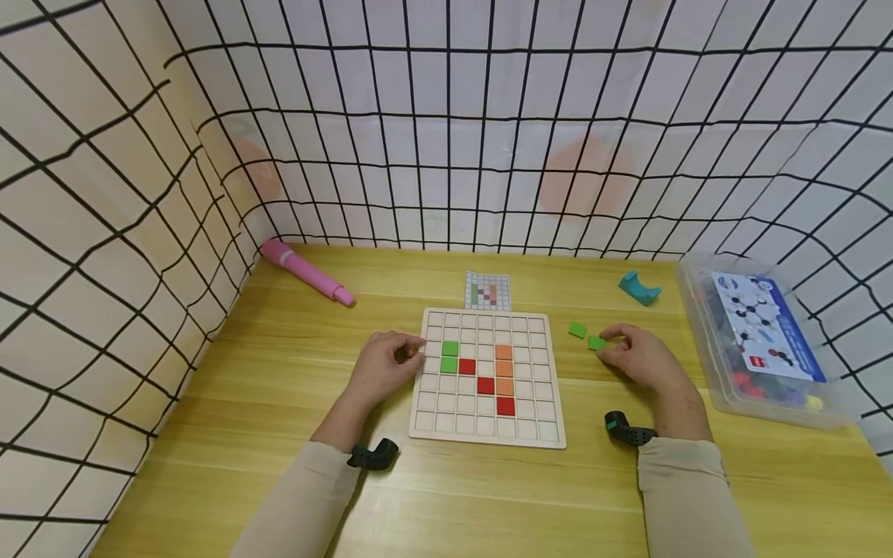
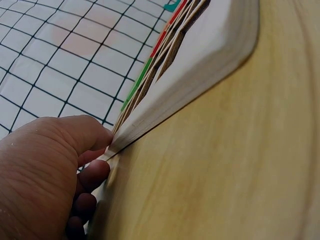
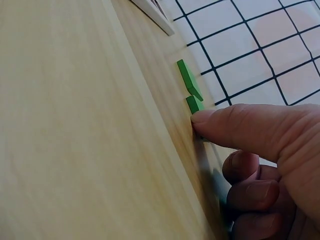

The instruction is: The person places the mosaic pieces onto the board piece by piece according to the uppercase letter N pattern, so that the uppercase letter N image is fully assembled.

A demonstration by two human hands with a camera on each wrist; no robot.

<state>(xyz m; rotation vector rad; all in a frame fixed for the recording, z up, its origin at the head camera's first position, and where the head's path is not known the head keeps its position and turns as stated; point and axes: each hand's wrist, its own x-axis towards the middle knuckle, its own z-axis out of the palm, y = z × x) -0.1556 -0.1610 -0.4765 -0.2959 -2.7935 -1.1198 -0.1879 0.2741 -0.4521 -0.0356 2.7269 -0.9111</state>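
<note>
A square wooden grid board [image 1: 446,423] lies on the table with two green, three red and three orange tiles in its cells. At its left edge my left hand [image 1: 382,363] holds the rim between thumb and finger; the left wrist view shows the thumb against the board's side [image 2: 180,87]. To the right of the board, my right hand [image 1: 645,358] pinches a green tile [image 1: 594,342] at the tabletop, its thumb partly covering the tile [image 3: 194,104] in the right wrist view. A second green tile [image 1: 577,330] lies just beside it.
Behind the board lies a small printed pattern card [image 1: 488,292]. A pink cylindrical object [image 1: 307,271] rests at the back left. A teal curved piece [image 1: 639,289] and a clear lidded box [image 1: 760,341] of coloured parts are at the right. Black netting [image 1: 446,163] bounds the table.
</note>
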